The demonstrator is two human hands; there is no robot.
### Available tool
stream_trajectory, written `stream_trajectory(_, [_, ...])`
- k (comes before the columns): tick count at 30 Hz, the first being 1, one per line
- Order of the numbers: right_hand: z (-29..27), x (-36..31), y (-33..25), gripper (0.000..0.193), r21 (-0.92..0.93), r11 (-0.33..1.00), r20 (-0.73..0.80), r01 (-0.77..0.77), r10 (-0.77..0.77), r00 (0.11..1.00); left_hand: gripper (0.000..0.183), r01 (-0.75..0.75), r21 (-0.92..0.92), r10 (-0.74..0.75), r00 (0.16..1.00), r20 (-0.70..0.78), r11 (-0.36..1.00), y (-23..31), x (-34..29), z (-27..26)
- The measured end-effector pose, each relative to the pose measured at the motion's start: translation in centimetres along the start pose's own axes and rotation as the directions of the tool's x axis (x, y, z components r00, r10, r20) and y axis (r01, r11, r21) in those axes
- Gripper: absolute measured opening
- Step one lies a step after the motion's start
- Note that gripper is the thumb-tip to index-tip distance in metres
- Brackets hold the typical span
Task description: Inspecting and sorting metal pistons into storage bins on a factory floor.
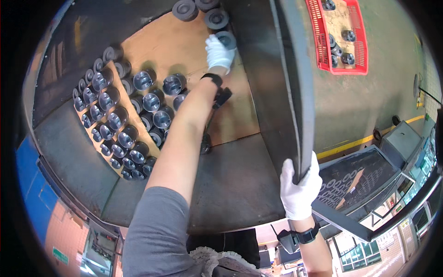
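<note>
My left hand (219, 54), in a white glove, reaches to the far side of a dark metal bin (226, 180). Its fingers curl around the near side of a dark round piston (226, 39), whose underside is out of sight. Beyond it lie more pistons, among them one directly behind (216, 19) and one farther left (185, 10). My right hand (300, 189), gloved in white too, is closed over the top edge of the bin's right wall (302, 115). Cardboard (161, 39) lines the bin floor under the pistons.
To the left, several pistons stand in rows on a raised cardboard sheet (131, 113), with others beside it lower down. A red plastic crate (316, 37) holding several pistons sits on the green floor at the right. Another dark bin (364, 161) with round parts stands nearer.
</note>
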State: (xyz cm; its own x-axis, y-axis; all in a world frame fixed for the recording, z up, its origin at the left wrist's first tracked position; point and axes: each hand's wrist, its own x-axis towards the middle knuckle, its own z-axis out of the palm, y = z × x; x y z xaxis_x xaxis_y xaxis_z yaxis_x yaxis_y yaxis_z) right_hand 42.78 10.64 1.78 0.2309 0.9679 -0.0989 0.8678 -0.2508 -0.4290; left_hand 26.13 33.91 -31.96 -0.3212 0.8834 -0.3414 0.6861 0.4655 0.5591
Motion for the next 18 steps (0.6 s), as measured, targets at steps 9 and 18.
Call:
stream_trajectory(9, [-1.1,0.1,-0.9,0.039,0.022,0.999,-0.031,-0.027,0.028,0.999,0.072,0.02,-0.122,0.038,0.89,0.455,0.992,-4.3,-11.1,-11.7])
stream_trajectory(18, [-8.4,-11.6,-4.0,0.044,0.553,0.802,0.111,-0.228,0.2,0.974,0.087,-0.464,-0.126,0.481,0.847,0.228,0.877,7.9,-41.6,-39.7])
